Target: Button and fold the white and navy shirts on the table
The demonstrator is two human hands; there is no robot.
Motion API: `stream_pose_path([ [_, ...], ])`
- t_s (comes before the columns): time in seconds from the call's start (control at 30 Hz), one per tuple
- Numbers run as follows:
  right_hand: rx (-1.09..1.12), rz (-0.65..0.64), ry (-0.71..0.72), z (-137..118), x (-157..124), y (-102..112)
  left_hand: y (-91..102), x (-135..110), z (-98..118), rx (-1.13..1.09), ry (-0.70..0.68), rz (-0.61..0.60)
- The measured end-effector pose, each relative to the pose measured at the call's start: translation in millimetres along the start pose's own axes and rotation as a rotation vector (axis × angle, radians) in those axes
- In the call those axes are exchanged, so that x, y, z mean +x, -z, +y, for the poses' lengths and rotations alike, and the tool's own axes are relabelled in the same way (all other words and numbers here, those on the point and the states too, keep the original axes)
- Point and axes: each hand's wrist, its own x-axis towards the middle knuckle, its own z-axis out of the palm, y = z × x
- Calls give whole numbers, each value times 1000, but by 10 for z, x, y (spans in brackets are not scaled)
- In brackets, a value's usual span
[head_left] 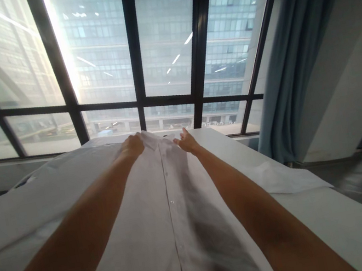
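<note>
A white button-up shirt (153, 215) lies front side up, its button line running away from me and its collar (150, 141) at the far end. Both my arms reach out over it. My left hand (133, 146) is closed on the fabric just left of the collar. On the other side, my right hand (187, 142) pinches the cloth right of the collar, one finger raised; its exact grip is small and partly hidden. A shadow falls across the shirt's right half.
The white table (353, 222) extends to the right, with a white sleeve-like piece of cloth (289, 177) on it. More white fabric (38, 202) spreads at the left. Behind stand dark-framed windows (166, 49) and a blue curtain (292, 73).
</note>
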Motion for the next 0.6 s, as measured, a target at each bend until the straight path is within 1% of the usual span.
stream_pose_path([
  [0.07,-87,-90,15,67,-161,-37,-136,-147,26,-6,-50,-48],
  [0.1,-153,-148,25,121,-281,-31,-204,-279,30,7,-110,-63],
  [0.17,-315,-237,33,258,-570,33,-320,-632,23,37,-275,-106],
  [0.2,-395,-261,28,334,-724,89,-361,-838,13,50,-352,-138],
  [0.3,-546,-325,4,534,-1177,300,-425,-1445,-36,54,-505,-241],
  [0.37,-591,-396,1,608,-1466,428,-436,-1774,-77,34,-565,-268],
  [0.43,-635,-473,-24,628,-1746,515,-443,-2028,-114,8,-601,-289],
  [0.53,-684,-529,-93,592,-2113,577,-447,-2308,-146,-44,-602,-398],
  [0.6,-679,-542,-114,568,-2267,617,-434,-2451,-151,-74,-588,-471],
])
